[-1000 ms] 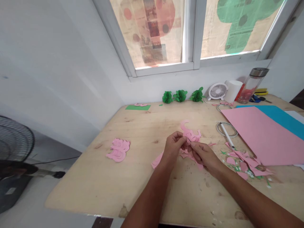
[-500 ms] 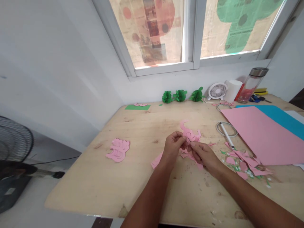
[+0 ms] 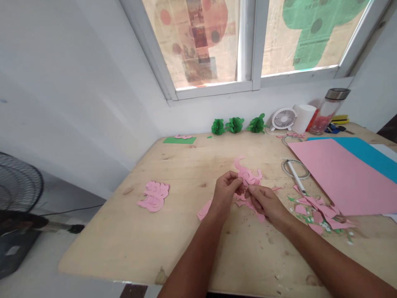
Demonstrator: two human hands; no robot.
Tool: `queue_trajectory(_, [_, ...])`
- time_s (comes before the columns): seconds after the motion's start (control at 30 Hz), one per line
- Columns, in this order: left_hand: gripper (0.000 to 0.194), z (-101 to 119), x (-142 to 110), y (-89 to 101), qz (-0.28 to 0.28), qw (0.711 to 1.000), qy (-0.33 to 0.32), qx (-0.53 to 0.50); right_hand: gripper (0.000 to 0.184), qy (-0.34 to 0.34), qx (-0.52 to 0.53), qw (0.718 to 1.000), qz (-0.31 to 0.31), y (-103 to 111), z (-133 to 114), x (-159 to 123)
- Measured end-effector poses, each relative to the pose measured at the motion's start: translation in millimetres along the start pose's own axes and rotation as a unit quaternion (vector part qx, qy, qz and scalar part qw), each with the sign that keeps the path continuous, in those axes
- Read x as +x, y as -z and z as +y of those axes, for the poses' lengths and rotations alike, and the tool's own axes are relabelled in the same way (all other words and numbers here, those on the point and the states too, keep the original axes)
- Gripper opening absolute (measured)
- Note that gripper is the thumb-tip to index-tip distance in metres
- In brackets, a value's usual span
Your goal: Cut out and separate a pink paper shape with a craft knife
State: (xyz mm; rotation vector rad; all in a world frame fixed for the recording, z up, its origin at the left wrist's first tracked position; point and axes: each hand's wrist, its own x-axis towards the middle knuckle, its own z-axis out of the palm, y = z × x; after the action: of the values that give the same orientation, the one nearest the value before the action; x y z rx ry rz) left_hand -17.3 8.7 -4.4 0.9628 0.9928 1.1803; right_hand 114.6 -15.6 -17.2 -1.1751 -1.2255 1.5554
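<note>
1. Pink cutout (image 3: 247, 176): mid-table, at the fingertips; thin, looped, probably easily torn.
2. Left hand (image 3: 226, 187): thumb and fingertips pinching it. Right hand (image 3: 267, 202): thumb and finger pinched at its near edge, contact partly hidden.
3. Best worked with pinches close together, light pressure, no tugging.
4. Pink offcuts (image 3: 259, 216) below hands; layered pink pieces (image 3: 155, 196) well left.

Wooden table (image 3: 124, 244) against a white wall (image 3: 189, 116), below papered window (image 3: 257, 45).
</note>
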Motion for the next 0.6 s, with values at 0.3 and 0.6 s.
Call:
queue_trajectory(0.3, [0.014, 1.3, -2.6, 0.8, -0.008, 1.0, -0.021, -0.001, 0.036, -0.004, 0.01, 1.0, -0.002, 1.8, 2.2, 0.7])
queue_trajectory(0.6, [0.013, 2.2, -4.1, 0.7, -0.013, 1.0, -0.024, 0.002, 0.039, -0.004, 0.006, 1.0, 0.009, 1.9, 0.4, 0.4])
